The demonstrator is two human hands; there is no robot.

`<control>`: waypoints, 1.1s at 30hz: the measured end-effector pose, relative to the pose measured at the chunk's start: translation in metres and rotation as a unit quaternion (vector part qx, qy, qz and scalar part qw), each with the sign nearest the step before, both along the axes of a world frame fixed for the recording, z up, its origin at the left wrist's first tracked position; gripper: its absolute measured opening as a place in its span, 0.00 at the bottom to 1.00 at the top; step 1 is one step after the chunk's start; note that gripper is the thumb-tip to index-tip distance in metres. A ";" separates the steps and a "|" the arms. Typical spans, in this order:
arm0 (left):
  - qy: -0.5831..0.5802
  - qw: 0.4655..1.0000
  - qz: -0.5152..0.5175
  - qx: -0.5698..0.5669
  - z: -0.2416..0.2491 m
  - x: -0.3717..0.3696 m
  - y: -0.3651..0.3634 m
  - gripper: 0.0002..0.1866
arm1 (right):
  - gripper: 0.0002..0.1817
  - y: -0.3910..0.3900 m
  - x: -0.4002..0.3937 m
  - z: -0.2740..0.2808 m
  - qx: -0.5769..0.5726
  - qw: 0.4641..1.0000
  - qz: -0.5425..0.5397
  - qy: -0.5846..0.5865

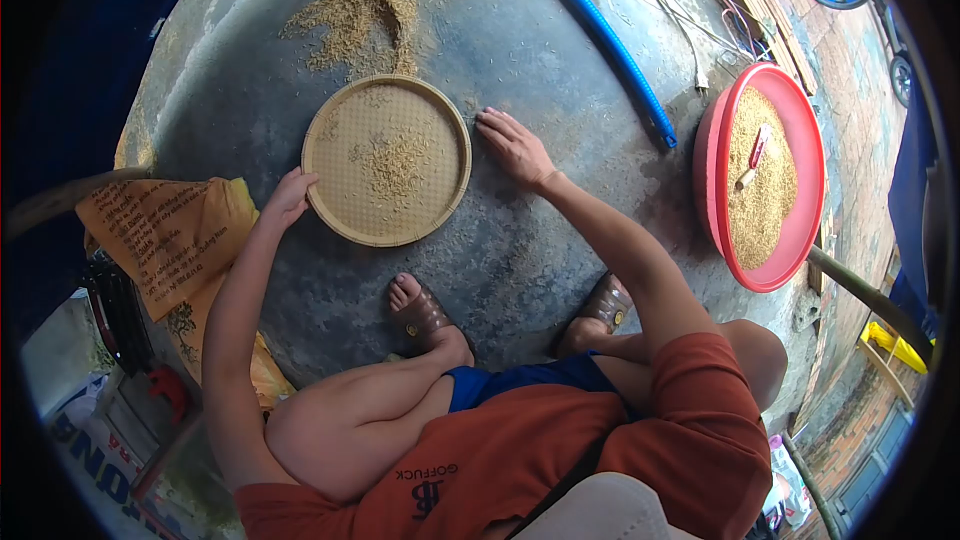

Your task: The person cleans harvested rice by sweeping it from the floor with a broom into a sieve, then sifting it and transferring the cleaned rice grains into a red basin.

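A round, shallow tan tray (338, 202) with a mesh-like base lies in front of me, and loose grains (395, 165) are scattered over its middle. My left hand (290, 193) grips the tray's left rim, with the thumb on the edge. To the right of the tray, my right hand (513, 145) is low over or on the concrete floor, fingers stretched out and apart from the rim. It holds nothing that I can see. Just beyond the tray, a heap of grain (345, 25) is spread on the floor.
A pink-red basin (708, 175) of grain stands at the right, with a small red-and-white object (759, 147) on the grain. A blue ribbed hose (600, 30) crosses the floor near white cables (680, 15). Printed orange sacking (165, 230) lies left. My sandalled feet flank the near floor.
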State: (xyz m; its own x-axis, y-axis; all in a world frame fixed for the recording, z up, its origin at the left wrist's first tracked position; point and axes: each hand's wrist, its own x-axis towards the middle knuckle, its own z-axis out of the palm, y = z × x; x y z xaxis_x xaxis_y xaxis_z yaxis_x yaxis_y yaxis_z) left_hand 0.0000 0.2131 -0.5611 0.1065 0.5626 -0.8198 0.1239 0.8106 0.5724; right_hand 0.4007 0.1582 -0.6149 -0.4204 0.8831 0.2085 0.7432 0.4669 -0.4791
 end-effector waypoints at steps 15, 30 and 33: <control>-0.016 0.999 0.016 -0.028 0.013 0.026 -0.007 0.17 | 0.10 0.006 -0.059 0.083 -0.245 0.933 -0.088 0.249; -0.014 1.000 -0.015 -0.001 -0.004 0.015 -0.004 0.17 | 0.34 -0.026 -0.013 0.028 -0.083 0.977 -0.178 -0.078; -0.012 1.000 -0.011 0.002 -0.007 0.014 -0.003 0.17 | 0.27 -0.029 -0.015 0.022 -0.052 0.988 -0.140 -0.047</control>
State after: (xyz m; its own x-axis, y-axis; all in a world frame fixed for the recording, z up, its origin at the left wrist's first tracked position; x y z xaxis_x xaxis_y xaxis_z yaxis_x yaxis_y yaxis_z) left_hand 0.0142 0.2101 -0.5677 0.1395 0.5628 -0.8147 0.1279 0.8056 0.5784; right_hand 0.3859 0.1288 -0.5933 -0.1699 0.9820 0.0825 0.8795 0.1888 -0.4368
